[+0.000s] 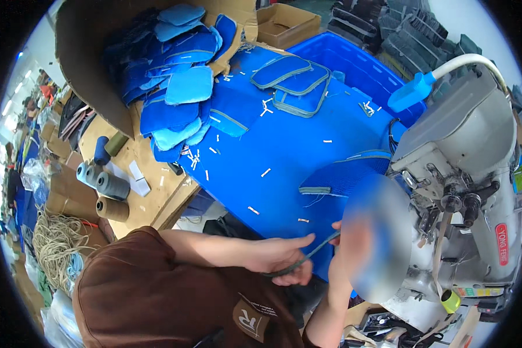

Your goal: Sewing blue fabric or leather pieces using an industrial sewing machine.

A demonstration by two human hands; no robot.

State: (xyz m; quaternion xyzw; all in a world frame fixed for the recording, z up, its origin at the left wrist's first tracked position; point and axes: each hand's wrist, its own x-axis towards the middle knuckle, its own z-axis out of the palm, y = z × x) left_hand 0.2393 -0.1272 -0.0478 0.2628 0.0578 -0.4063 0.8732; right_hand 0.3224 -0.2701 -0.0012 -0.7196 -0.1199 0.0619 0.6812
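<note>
A narrow grey-green strip [318,249] runs slantwise between my two hands, in front of the blue table's near edge. My left hand [279,258] is closed around its lower part, the thumb stretched along toward the right. At the strip's upper end are the fingertips of my right hand [354,246], which seem to pinch it; a blurred patch covers part of this hand. Just beyond my right hand a blue mesh fabric piece [345,177] with grey-green edging lies on the table, loose threads at its near end. The sewing machine [455,148] stands to the right.
Blue fabric pieces [182,110] are heaped at the far left beside a curved cardboard sheet [90,64]. More edged pieces [301,84] lie farther back, before a blue crate [354,49]. Small white scraps dot the blue tabletop [272,151]. Thread spools [113,185] stand on a wooden table.
</note>
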